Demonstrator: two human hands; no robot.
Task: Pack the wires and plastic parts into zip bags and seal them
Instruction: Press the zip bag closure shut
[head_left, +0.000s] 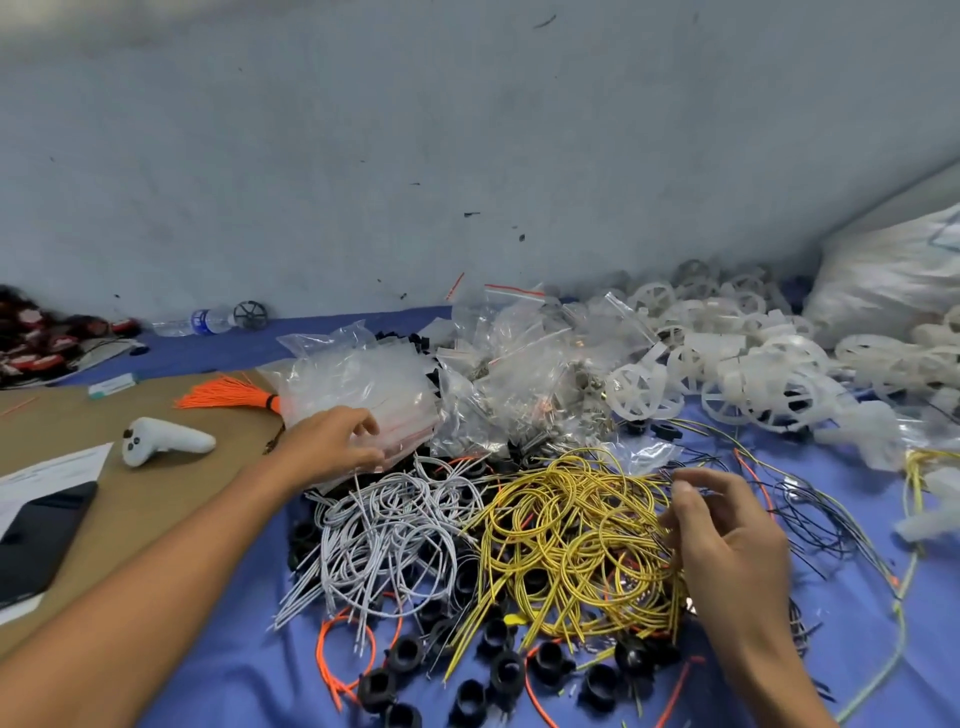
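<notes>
Left hand (332, 441) grips zip bags (363, 384) by their edge; right hand (727, 540) pinches yellow wires (566, 530).

Blue sheet (249, 675): wires (571, 530), bags (363, 384), plastic parts (753, 364)

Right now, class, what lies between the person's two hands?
In the head view, two tangled piles on the blue cloth: white wires nearer the left hand, yellow wires reaching the right hand.

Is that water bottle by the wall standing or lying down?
Lying down: the bottle rests on its long side, not its base.
</notes>
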